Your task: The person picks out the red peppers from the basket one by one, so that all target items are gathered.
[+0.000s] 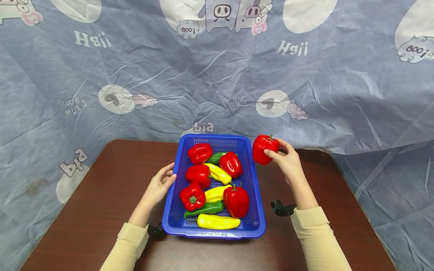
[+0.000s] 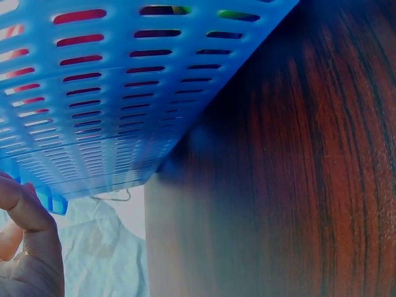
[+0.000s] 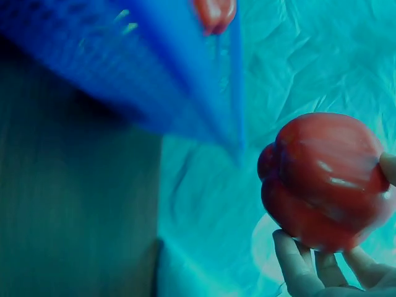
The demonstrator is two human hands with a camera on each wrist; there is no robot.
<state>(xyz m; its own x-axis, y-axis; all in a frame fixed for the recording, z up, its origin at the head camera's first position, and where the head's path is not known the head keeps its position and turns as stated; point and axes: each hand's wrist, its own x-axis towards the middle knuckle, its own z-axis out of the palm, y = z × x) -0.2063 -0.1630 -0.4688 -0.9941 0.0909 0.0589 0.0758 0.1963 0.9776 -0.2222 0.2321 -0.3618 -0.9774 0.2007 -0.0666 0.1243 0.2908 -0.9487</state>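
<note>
My right hand [image 1: 286, 160] grips a red bell pepper [image 1: 262, 150] with a green stem, raised just beyond the right rim of the blue plastic basket [image 1: 259, 210]. The right wrist view shows the thumb and fingers around this bell pepper [image 3: 328, 179]. My left hand [image 1: 159, 186] holds the basket's left rim; its fingers are bent in the left wrist view, where the slotted basket wall [image 2: 111, 93] fills the upper left. Inside the basket lie several red bell peppers [image 1: 236, 201], yellow long peppers [image 1: 218, 222] and green long peppers [image 1: 207, 209].
The basket stands on a dark brown wooden table [image 1: 112, 195]. Behind the table hangs a wrinkled grey-blue cloth [image 1: 203, 82] with cartoon prints. A black wrist device [image 1: 283, 208] sits by the right forearm.
</note>
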